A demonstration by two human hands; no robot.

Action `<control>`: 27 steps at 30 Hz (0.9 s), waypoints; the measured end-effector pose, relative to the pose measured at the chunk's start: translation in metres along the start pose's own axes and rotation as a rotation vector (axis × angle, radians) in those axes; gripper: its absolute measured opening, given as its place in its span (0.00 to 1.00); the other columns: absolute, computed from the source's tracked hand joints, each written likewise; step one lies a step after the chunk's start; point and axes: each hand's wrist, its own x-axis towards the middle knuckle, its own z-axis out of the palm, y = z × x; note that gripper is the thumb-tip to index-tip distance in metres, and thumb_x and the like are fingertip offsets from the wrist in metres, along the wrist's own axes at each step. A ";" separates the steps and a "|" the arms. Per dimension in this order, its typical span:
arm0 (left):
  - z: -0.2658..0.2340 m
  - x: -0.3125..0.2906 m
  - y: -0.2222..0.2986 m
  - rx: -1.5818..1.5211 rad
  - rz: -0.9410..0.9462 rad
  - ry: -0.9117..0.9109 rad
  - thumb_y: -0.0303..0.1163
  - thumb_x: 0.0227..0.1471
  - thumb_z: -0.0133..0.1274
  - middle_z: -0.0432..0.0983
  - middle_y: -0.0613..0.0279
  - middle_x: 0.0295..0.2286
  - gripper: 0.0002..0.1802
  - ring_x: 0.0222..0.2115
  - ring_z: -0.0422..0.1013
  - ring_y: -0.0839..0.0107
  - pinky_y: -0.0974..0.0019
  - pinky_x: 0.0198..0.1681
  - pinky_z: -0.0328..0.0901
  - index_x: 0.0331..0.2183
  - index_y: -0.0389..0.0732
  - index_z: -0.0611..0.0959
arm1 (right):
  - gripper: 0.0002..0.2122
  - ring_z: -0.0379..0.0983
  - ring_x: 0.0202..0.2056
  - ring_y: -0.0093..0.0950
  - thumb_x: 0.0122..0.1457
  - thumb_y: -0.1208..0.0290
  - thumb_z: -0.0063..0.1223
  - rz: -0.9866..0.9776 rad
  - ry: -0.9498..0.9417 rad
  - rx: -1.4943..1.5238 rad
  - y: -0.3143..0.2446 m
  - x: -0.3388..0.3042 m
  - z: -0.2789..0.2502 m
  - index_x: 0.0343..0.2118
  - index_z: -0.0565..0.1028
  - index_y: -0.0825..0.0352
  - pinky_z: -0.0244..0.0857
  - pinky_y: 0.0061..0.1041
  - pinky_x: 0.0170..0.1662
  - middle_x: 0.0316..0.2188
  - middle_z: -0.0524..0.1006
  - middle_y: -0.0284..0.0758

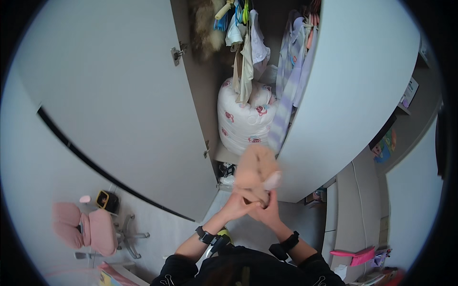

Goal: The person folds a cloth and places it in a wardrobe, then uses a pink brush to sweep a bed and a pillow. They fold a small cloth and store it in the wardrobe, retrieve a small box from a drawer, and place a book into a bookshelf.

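A soft, peach-coloured fuzzy bundle (pixel 254 167) is held up in front of the open wardrobe, slightly blurred. A paler patch shows on its right side; whether it is a garment or a plush thing I cannot tell. My left hand (pixel 235 206) grips its lower end from the left, fingers closed and thumb across the front. From the right, my right hand (pixel 270 210) closes round the same lower end, and the two thumbs nearly meet. Beyond the bundle, a rolled white quilt (pixel 245 121) with red-and-pink prints sits on the wardrobe floor.
The wardrobe's left door (pixel 119 95) stands wide open; a second white door panel (pixel 353 95) is at right. Clothes (pixel 245 62) and a lilac striped garment (pixel 286 90) hang inside. A pink swivel chair (pixel 98 229) stands lower left. A pink brush (pixel 355 256) lies lower right.
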 end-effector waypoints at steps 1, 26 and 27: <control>0.001 0.002 -0.002 -0.075 -0.039 -0.096 0.37 0.47 0.58 0.66 0.52 0.49 0.34 0.51 0.63 0.58 0.60 0.53 0.59 0.53 0.37 0.64 | 0.32 0.53 0.59 0.46 0.50 0.65 0.56 -0.114 0.004 -0.334 -0.002 -0.003 0.001 0.58 0.57 0.67 0.50 0.40 0.60 0.59 0.52 0.47; -0.128 0.174 -0.015 -0.348 -0.086 0.649 0.36 0.54 0.54 0.74 0.61 0.38 0.19 0.40 0.69 0.73 0.70 0.45 0.63 0.43 0.32 0.74 | 0.13 0.75 0.39 0.36 0.56 0.65 0.51 -0.703 0.333 -0.853 -0.235 0.353 0.017 0.38 0.73 0.70 0.66 0.27 0.42 0.35 0.77 0.44; -0.128 0.177 -0.017 -0.348 -0.088 0.655 0.36 0.54 0.54 0.74 0.61 0.38 0.20 0.40 0.69 0.73 0.70 0.45 0.63 0.43 0.32 0.74 | 0.15 0.74 0.42 0.40 0.56 0.64 0.50 -0.843 0.341 -0.994 -0.261 0.379 0.019 0.40 0.73 0.71 0.66 0.29 0.45 0.38 0.76 0.46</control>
